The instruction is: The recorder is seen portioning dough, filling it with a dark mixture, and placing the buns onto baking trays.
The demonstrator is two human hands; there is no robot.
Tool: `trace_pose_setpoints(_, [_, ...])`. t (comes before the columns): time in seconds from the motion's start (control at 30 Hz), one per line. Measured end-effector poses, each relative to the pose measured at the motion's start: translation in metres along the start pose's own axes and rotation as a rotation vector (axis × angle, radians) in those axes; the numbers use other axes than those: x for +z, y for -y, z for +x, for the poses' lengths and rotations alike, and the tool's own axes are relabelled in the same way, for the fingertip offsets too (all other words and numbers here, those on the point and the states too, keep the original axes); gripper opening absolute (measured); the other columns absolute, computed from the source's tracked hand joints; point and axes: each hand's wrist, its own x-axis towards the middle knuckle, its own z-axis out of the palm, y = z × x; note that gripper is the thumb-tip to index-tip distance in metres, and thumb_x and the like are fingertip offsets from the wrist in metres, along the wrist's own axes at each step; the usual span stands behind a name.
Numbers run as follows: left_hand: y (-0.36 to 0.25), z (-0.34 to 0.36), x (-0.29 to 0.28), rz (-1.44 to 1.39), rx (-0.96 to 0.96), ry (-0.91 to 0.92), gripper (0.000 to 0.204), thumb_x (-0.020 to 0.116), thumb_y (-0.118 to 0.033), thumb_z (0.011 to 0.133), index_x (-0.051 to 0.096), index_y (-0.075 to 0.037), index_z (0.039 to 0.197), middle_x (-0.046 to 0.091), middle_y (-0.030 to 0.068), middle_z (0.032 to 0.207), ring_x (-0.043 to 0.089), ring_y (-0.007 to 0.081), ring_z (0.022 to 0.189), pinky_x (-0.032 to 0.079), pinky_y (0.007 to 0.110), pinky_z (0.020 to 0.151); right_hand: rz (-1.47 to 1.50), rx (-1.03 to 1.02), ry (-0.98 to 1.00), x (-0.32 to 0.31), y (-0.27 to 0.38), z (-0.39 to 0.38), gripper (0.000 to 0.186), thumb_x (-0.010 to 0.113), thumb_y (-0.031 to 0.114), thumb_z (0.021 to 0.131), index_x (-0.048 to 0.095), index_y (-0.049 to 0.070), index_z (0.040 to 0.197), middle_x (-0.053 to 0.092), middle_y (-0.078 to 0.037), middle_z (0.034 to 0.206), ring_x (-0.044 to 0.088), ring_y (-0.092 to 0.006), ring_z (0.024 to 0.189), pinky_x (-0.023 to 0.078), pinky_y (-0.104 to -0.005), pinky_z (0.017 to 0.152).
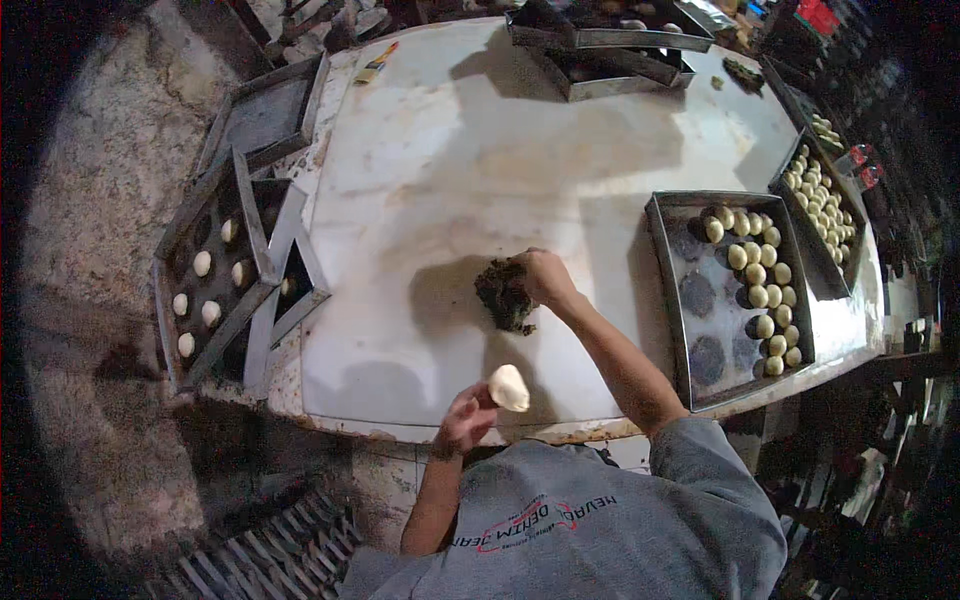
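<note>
In my left hand (467, 421), near the table's front edge, is a flattened piece of pale dough (509, 389). The fingers support it from its left side. My right hand (543, 277) reaches out to the middle of the table, its fingers closed at the right edge of a dark green, clumpy filling (501, 297). How much of the filling is between those fingers is hidden by the hand. The filling lies in a loose heap straight ahead of the dough.
A metal tray (684, 358) at right holds several round dough balls (757, 272); another full tray (826, 282) stands behind it. Tilted trays (262, 262) with a few balls overlap at left. A brush (376, 63) lies far left. Stacked trays (610, 40) stand at the back.
</note>
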Motion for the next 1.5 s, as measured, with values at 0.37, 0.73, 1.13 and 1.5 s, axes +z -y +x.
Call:
trace_pose_setpoints(0.37, [-0.04,-0.008,-0.078,-0.27,0.333,0.006,0.038,0.063,-0.014,0.074,0.054,-0.002,0.109,0.054,0.0124,0.115,0.049,0.029,0.109,0.033,0.044,0.098,-0.196,0.191,0.233,0.006,0.001,0.019,0.024,0.066,0.012,0.064,0.066,0.007,0.087,0.062,-0.016,0.077,0.06,-0.0323,0.068,0.049,-0.0372,0.065])
trace_pose_setpoints(0.73, [-0.1,-0.015,-0.103,-0.227,0.041,0.082,0.027,0.066,-0.007,0.073,0.058,-0.004,0.099,0.059,0.0066,0.104,0.053,0.0209,0.099,0.039,0.037,0.092,0.74,0.754,-0.415,0.008,0.023,-0.057,0.029,0.063,0.008,0.075,0.059,-0.008,0.098,0.064,-0.013,0.09,0.061,-0.0161,0.078,0.049,-0.0264,0.073])
trace_pose_setpoints(1.13, [-0.115,-0.001,-0.093,-0.09,0.044,0.276,0.018,0.067,-0.008,0.073,0.058,-0.003,0.088,0.057,0.0042,0.102,0.056,0.018,0.092,0.048,0.033,0.083,0.614,0.748,-0.482,0.016,0.151,-0.093,0.02,0.056,0.004,0.08,0.062,-0.006,0.096,0.064,-0.011,0.091,0.06,-0.0133,0.082,0.048,-0.0251,0.075])
trace_pose_setpoints(1.5, [-0.021,0.002,0.002,0.262,0.017,0.312,0.048,0.069,-0.019,0.074,0.047,0.001,0.112,0.055,0.0096,0.107,0.053,0.0198,0.097,0.045,0.034,0.084,0.109,0.439,-0.495,-0.016,0.238,-0.181,0.035,0.055,-0.001,0.079,0.052,0.002,0.115,0.063,-0.016,0.093,0.063,-0.0189,0.083,0.049,-0.0284,0.074])
